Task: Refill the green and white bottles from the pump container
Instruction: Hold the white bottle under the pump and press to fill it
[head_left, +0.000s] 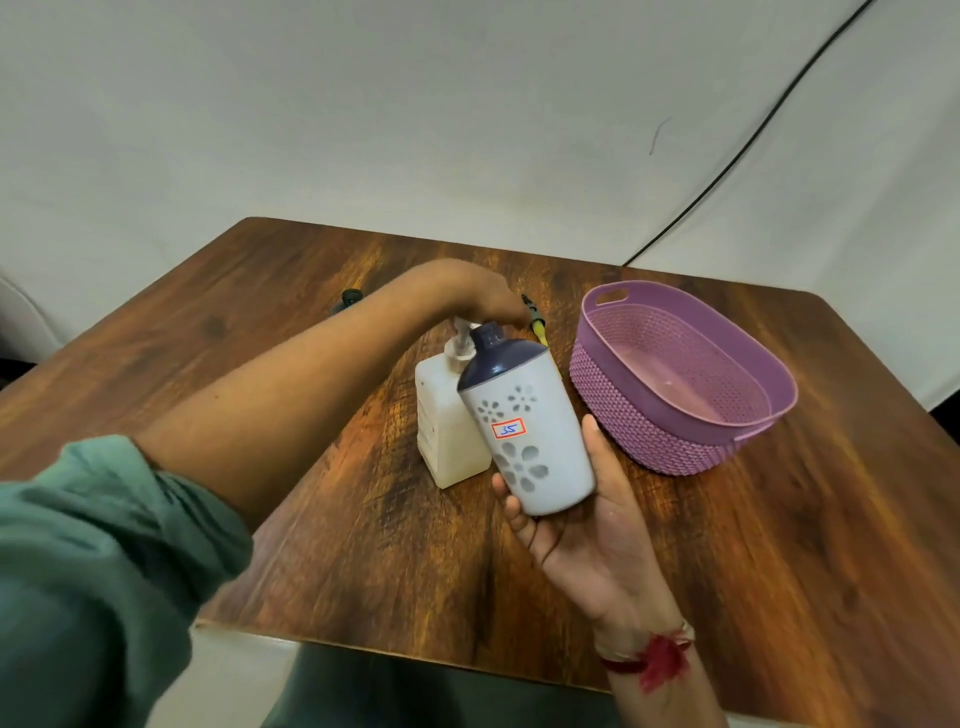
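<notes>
Green sleeve (104, 545), left hand (483, 299) atop pump container (447, 426), grip unclear, right hand (587, 535) gripping tilted white bottle (540, 410)

The left forearm (311, 384) slants over the counter (415, 561), barring the pump container (447, 436) from the left. The tilted white bottle (540, 447) covers its right side. A purple basket (675, 447) walls the right. Bare wood lies open in front.

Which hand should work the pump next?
Left. The left hand rests on the head of the translucent white pump container; the right hand grips the tilted white flowered blue-topped bottle at the spout.
</notes>
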